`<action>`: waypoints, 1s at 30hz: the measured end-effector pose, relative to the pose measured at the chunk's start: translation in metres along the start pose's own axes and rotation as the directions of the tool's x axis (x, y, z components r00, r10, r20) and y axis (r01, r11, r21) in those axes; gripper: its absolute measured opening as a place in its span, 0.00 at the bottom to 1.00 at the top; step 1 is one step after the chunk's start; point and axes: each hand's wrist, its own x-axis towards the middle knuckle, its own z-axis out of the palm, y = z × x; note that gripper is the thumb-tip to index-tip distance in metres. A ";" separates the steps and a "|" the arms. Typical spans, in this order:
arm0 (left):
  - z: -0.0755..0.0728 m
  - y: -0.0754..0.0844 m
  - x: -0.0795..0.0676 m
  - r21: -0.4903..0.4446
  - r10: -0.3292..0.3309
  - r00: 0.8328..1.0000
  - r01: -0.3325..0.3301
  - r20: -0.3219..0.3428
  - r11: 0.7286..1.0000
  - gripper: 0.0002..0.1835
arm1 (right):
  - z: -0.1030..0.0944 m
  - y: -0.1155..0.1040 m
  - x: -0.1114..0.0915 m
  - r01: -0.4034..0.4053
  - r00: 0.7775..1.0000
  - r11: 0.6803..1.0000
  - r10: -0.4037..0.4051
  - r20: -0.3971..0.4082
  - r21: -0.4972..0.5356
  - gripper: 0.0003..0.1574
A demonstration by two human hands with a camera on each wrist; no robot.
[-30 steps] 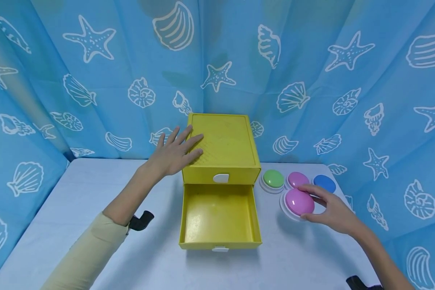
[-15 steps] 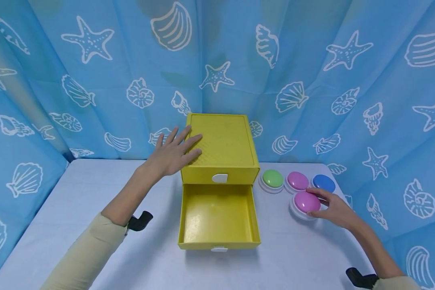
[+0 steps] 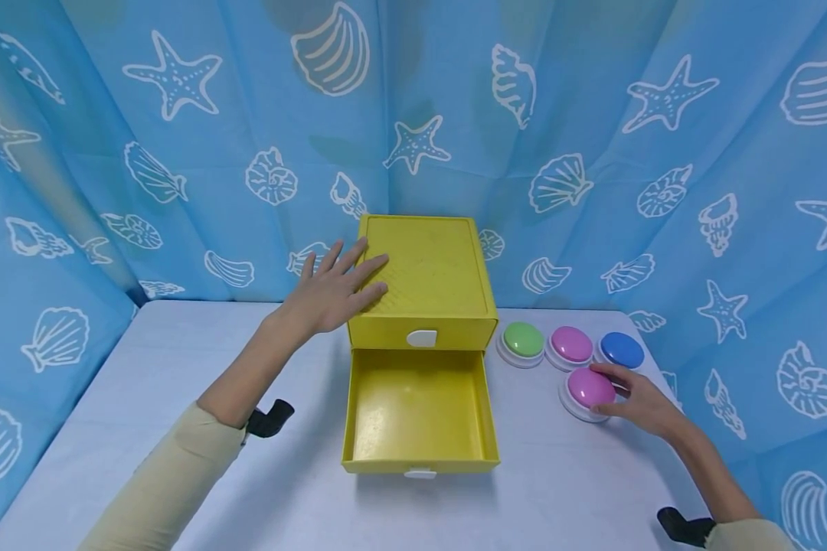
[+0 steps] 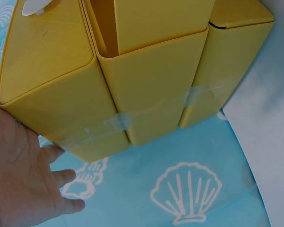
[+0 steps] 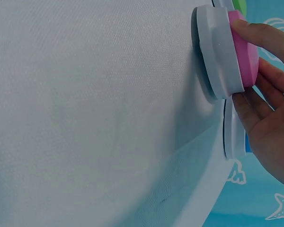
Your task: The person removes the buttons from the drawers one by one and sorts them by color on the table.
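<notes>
My left hand (image 3: 326,297) rests with spread fingers on the left side of the top of a yellow drawer cabinet (image 3: 430,264). Below its closed top drawer, a yellow drawer (image 3: 416,405) is pulled out, with nothing in it. On the right, my right hand (image 3: 642,401) grips a pink push button (image 3: 590,389) on a round white base, thumb and fingers around its sides. In the right wrist view the white base (image 5: 215,54) is slightly tilted, close over the white tablecloth.
Behind the held button stand a green button (image 3: 522,340), another pink button (image 3: 571,344) and a blue button (image 3: 622,350) in a row right of the cabinet. A blue shell-print curtain (image 3: 413,92) hangs along the back and sides of the table (image 3: 179,367).
My right hand has carried the pink button to the right, away from the cabinet and closer to the tablecloth. The left hand and the pulled-out drawer have stayed in place.
</notes>
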 end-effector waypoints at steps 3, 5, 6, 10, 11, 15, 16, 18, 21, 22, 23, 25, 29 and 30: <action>0.000 0.001 0.000 0.005 0.000 1.000 0.000 -0.006 1.000 0.35 | 0.000 -0.001 0.000 -0.004 1.000 1.000 0.004 0.004 0.017 0.50; -0.001 0.001 0.000 0.007 0.001 1.000 -0.001 -0.008 1.000 0.35 | 0.001 -0.002 -0.001 -0.003 1.000 1.000 0.003 0.005 0.026 0.50; -0.001 0.001 0.000 0.008 0.001 1.000 -0.001 -0.010 1.000 0.35 | 0.001 -0.002 -0.001 -0.004 1.000 1.000 0.004 0.004 0.029 0.50; -0.001 0.001 0.000 0.007 0.001 1.000 -0.001 -0.007 1.000 0.35 | 0.002 -0.001 -0.003 -0.001 1.000 1.000 0.001 0.006 0.031 0.50; -0.001 0.001 0.000 0.007 0.001 1.000 -0.001 -0.007 1.000 0.35 | 0.002 0.000 -0.003 -0.004 1.000 1.000 0.004 0.005 0.029 0.50; 0.000 0.001 0.000 0.006 0.003 1.000 -0.003 -0.007 1.000 0.35 | 0.004 0.002 -0.003 -0.006 1.000 1.000 0.006 0.006 0.024 0.51; 0.000 0.001 0.000 0.005 0.002 1.000 -0.002 -0.005 1.000 0.35 | 0.004 0.002 -0.003 -0.008 1.000 1.000 0.008 0.005 0.023 0.51; 0.001 0.000 0.000 0.003 0.002 1.000 -0.002 -0.003 1.000 0.35 | 0.005 0.002 -0.003 -0.008 1.000 1.000 0.007 0.005 0.024 0.52; 0.000 0.001 -0.001 0.002 0.000 1.000 0.000 0.001 1.000 0.35 | 0.006 0.003 -0.004 -0.008 1.000 1.000 0.008 0.007 0.024 0.53; 0.000 0.002 -0.002 0.000 -0.001 1.000 0.001 0.002 1.000 0.35 | 0.006 0.003 -0.005 -0.011 1.000 1.000 0.011 0.006 0.021 0.53; 0.000 0.002 -0.002 0.001 0.000 1.000 0.000 0.000 1.000 0.35 | 0.006 0.003 -0.005 -0.009 1.000 1.000 0.009 0.005 0.022 0.53; 0.000 0.002 -0.002 0.003 0.000 1.000 0.000 -0.004 1.000 0.35 | 0.006 0.002 -0.006 -0.004 1.000 1.000 0.004 -0.005 0.023 0.53; -0.001 0.003 -0.001 0.007 -0.001 1.000 0.001 -0.009 1.000 0.35 | 0.003 -0.004 -0.007 0.043 0.998 0.999 -0.043 -0.053 0.002 0.47; -0.001 0.003 -0.001 0.008 0.000 1.000 0.000 -0.009 1.000 0.35 | 0.002 -0.006 -0.007 0.056 0.996 0.998 -0.056 -0.066 -0.004 0.45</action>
